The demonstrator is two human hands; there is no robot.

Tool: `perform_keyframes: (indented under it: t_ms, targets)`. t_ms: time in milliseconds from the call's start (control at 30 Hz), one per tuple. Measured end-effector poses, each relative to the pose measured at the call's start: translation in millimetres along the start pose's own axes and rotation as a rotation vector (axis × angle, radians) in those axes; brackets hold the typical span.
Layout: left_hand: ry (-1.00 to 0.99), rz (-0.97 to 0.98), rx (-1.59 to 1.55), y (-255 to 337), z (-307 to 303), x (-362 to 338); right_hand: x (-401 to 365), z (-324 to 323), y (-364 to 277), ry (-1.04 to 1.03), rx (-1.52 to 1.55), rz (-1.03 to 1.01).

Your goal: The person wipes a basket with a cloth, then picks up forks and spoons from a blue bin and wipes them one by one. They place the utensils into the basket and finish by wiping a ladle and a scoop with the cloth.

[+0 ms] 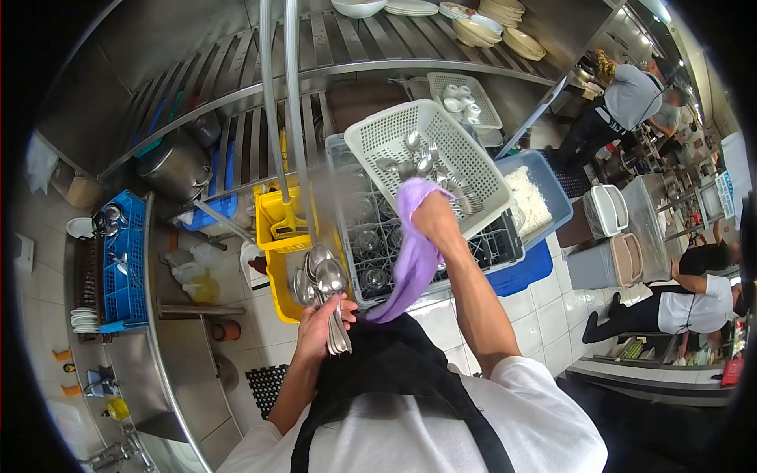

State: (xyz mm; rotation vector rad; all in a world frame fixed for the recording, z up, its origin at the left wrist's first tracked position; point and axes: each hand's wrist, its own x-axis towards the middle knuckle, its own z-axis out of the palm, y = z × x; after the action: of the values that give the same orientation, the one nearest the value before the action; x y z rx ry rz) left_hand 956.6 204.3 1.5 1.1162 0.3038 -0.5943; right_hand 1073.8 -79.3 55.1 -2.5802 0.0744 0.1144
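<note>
My left hand [322,325] is closed around a bunch of spoons [330,277], bowls up and handles poking out below the fist. A purple cloth [413,264] hangs from my right hand [434,214], which is over the near side of a white perforated basket [367,140]. Loose spoons and forks [426,162] lie inside that basket, some right beside my right fingers. The hand's back and the cloth hide the fingertips, so any cutlery in them cannot be made out. Beneath the basket is a dark rack of glasses [371,240].
A yellow mop bucket [276,276] with upright poles stands left of the rack. On the right are a blue tub of white contents [530,197] and lidded bins [603,260]. Slatted shelves [331,47] hold dishes ahead. A blue cutlery rack [126,268] is far left. Co-workers [631,98] stand at right.
</note>
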Motion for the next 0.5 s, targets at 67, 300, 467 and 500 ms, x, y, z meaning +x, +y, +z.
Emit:
perform_keyframes:
  t_ms: [67,300,467,500]
  targets:
    - [-0.002,0.014,-0.018,2.6,2.2,-1.0,11.3,8.2,12.4,0.526,0.131,-0.028]
    - [0.130,0.053,-0.079,1.9,20.1,9.7,-73.5,57.2,0.8,0.147,1.022,-0.015]
    - [-0.056,0.005,-0.121,-5.3,31.3,12.8,-89.7,89.1,-23.9,0.044,0.865,-0.058]
    - [-0.061,-0.002,-0.118,-3.9,35.9,10.5,-91.0,84.9,-22.0,0.056,1.109,0.094]
